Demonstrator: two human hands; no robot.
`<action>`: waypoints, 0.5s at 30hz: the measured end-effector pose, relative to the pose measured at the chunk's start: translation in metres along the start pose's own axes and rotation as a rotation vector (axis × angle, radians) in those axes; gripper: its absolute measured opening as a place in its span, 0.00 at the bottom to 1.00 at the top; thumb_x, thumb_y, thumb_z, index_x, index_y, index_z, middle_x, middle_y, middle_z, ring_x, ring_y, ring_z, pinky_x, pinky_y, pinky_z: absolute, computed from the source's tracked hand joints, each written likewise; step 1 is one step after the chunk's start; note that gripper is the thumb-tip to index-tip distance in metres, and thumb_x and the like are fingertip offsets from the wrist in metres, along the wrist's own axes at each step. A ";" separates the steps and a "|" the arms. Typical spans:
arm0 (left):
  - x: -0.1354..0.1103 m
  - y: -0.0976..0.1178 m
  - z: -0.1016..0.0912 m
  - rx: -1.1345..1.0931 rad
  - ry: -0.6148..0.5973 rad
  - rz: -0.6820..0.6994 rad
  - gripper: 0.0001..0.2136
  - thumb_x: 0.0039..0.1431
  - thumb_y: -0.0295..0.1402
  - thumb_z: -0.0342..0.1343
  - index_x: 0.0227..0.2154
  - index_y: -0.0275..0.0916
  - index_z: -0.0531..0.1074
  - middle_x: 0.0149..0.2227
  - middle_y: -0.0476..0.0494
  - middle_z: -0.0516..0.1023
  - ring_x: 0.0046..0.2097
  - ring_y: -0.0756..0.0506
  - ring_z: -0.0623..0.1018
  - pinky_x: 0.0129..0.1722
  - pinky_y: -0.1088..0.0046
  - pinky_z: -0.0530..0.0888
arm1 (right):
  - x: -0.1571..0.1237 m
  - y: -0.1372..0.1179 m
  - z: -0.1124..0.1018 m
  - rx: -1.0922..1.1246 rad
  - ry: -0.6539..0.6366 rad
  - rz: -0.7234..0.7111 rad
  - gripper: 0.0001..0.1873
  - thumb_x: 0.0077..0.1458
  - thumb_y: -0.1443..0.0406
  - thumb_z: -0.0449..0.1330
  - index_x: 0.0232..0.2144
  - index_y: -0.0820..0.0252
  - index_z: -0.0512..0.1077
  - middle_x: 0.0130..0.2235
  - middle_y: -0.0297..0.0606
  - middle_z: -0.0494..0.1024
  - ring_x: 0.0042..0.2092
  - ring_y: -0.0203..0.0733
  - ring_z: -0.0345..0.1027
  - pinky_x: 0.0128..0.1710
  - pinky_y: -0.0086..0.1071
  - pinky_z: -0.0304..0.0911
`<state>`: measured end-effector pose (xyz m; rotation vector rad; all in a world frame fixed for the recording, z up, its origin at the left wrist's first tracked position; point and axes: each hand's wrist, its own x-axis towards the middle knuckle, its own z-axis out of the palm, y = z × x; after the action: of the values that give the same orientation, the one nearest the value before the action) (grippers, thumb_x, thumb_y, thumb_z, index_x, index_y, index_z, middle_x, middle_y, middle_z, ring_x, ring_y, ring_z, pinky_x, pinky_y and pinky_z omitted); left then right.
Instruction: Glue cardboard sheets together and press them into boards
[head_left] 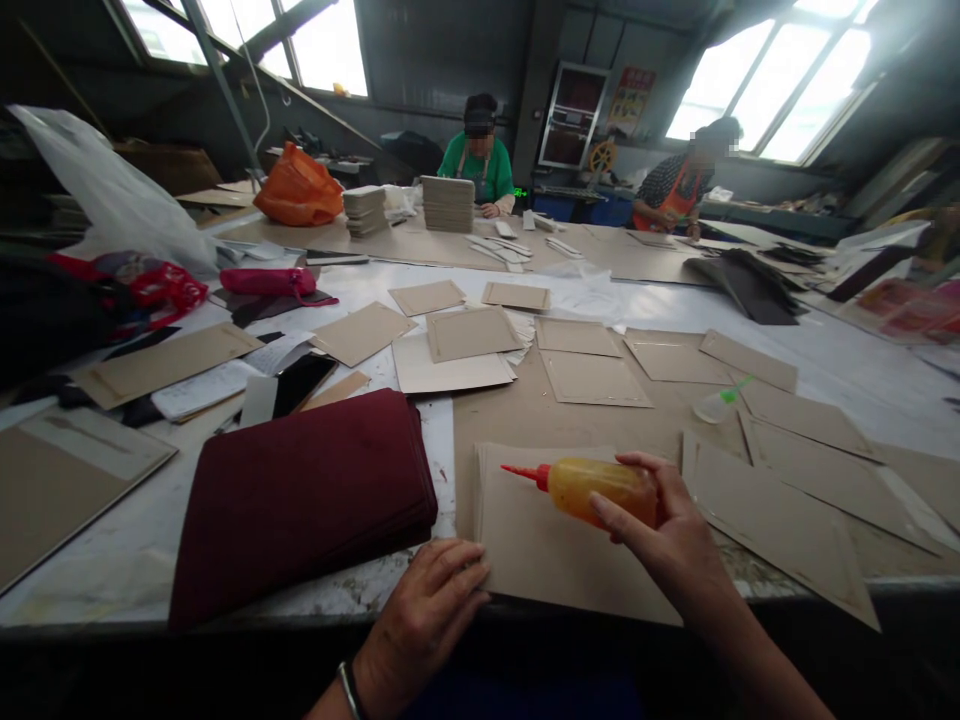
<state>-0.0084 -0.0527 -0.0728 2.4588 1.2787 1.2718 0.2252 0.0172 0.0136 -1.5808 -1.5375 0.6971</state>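
Note:
My right hand (664, 520) is wrapped round an orange glue bottle (592, 487) with a red nozzle, held on its side with the tip pointing left over a stack of brown cardboard sheets (536, 540). My left hand (431, 595) rests with fingers laid flat on the near left corner of that stack, at the table's front edge. A stack of dark red cloth pieces (300, 500) lies just left of the left hand.
Many cardboard sheets (596, 378) are spread over the table, with a small clear bottle (716, 403) among them. Red and orange bags (298, 190) and papers sit at the left. Two people work at the far side behind card stacks (448, 203).

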 end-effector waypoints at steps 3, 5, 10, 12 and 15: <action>-0.003 -0.001 0.003 -0.035 0.021 0.000 0.12 0.57 0.24 0.51 0.44 0.36 0.67 0.41 0.39 0.73 0.44 0.46 0.72 0.43 0.67 0.73 | 0.008 -0.003 0.003 0.010 -0.071 0.033 0.27 0.41 0.51 0.62 0.43 0.54 0.62 0.37 0.37 0.70 0.35 0.45 0.69 0.32 0.38 0.68; -0.004 -0.002 0.004 -0.048 0.026 -0.001 0.11 0.57 0.24 0.51 0.44 0.35 0.67 0.42 0.39 0.73 0.44 0.46 0.72 0.43 0.68 0.73 | 0.013 -0.003 0.005 -0.011 -0.081 -0.004 0.26 0.42 0.52 0.62 0.42 0.54 0.62 0.38 0.37 0.69 0.35 0.44 0.69 0.34 0.38 0.68; -0.004 -0.004 0.005 -0.060 0.028 0.003 0.11 0.57 0.24 0.51 0.44 0.34 0.68 0.42 0.37 0.74 0.44 0.46 0.73 0.42 0.69 0.74 | 0.022 -0.003 0.006 -0.100 -0.118 -0.087 0.26 0.43 0.53 0.62 0.43 0.55 0.61 0.39 0.39 0.69 0.37 0.45 0.68 0.38 0.38 0.67; -0.004 -0.004 0.005 -0.060 0.036 0.009 0.11 0.57 0.24 0.51 0.44 0.34 0.68 0.41 0.37 0.74 0.43 0.47 0.73 0.42 0.69 0.74 | 0.023 -0.006 0.006 -0.139 -0.121 -0.093 0.25 0.43 0.52 0.61 0.42 0.55 0.61 0.38 0.39 0.70 0.36 0.44 0.68 0.37 0.38 0.67; -0.004 -0.005 0.006 -0.046 0.051 0.017 0.10 0.57 0.25 0.51 0.43 0.34 0.68 0.41 0.38 0.74 0.43 0.47 0.73 0.42 0.70 0.74 | 0.024 -0.010 0.005 -0.192 -0.112 -0.087 0.24 0.43 0.52 0.60 0.41 0.55 0.62 0.36 0.37 0.71 0.34 0.43 0.68 0.35 0.36 0.67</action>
<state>-0.0090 -0.0506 -0.0814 2.4262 1.2279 1.3605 0.2181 0.0415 0.0233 -1.6259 -1.7894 0.6137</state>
